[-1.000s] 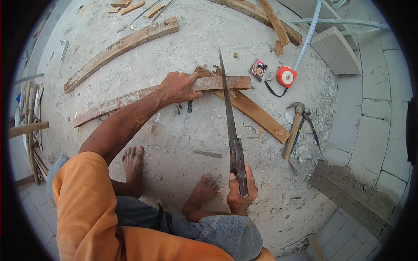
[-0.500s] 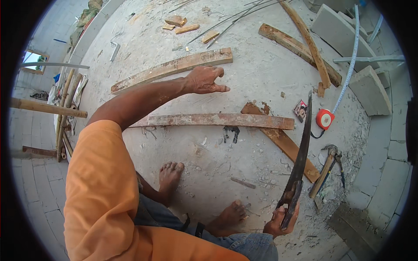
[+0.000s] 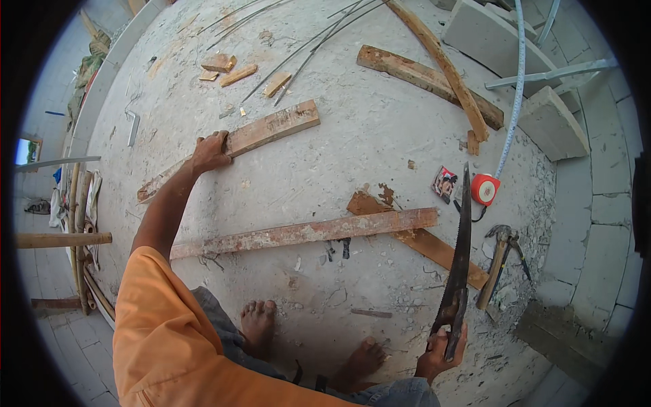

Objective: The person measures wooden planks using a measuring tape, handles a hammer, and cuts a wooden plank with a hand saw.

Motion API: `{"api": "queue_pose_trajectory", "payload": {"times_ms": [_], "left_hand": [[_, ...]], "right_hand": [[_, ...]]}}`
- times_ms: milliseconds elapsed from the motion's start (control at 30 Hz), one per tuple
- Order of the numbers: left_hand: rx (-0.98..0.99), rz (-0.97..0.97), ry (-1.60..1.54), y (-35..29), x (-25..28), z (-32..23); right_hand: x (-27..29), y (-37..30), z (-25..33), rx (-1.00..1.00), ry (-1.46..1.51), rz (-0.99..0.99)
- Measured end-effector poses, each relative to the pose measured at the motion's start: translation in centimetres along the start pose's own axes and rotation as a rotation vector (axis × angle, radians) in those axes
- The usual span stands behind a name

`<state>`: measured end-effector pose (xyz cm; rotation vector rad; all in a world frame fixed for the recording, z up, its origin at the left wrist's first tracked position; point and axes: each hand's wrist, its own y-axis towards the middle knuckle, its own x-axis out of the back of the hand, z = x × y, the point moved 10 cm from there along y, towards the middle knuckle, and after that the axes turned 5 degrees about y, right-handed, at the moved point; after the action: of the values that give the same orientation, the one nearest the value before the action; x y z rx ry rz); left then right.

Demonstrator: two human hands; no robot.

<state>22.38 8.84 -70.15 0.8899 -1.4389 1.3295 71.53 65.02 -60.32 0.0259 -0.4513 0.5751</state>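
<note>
My left hand grips a wooden beam around its middle, fingers over the far edge and thumb at the near side. The beam lies slantwise on the dusty floor, its right end farther from me. In my right hand is a handsaw, held by its dark handle with the blade pointing away from me. Between the hands lies a second, longer beam, its right part crossing over a brown board.
Right of the saw are a red tape measure with its tape drawn out, a small packet and a hammer. Farther off lie timber pieces, thin rods and grey blocks. Bamboo poles lean at left.
My left hand has moved left and closed on the far beam, after hovering near it with fingers apart. My right hand still holds the handsaw. The view has shifted.
</note>
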Motion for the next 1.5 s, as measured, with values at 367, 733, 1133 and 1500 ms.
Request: {"api": "queue_pose_trajectory", "payload": {"times_ms": [367, 733, 1133, 1500], "left_hand": [[-0.185, -0.721, 0.326, 6.5, 14.3, -11.1], [-0.326, -0.723, 0.418, 11.5, 4.9, -20.5], [-0.513, -0.421, 0.287, 7.5, 5.2, -21.3], [-0.325, -0.399, 0.246, 9.2, 5.9, -20.6]], "right_hand": [[2.3, 1.9, 1.0, 0.059, -0.006, -0.143], [6.1, 1.2, -0.5, 0.039, 0.006, -0.264], [4.5, 2.0, -0.5, -0.005, -0.041, -0.204], [5.6, 1.4, 1.8, 0.112, 0.033, -0.223]]}}
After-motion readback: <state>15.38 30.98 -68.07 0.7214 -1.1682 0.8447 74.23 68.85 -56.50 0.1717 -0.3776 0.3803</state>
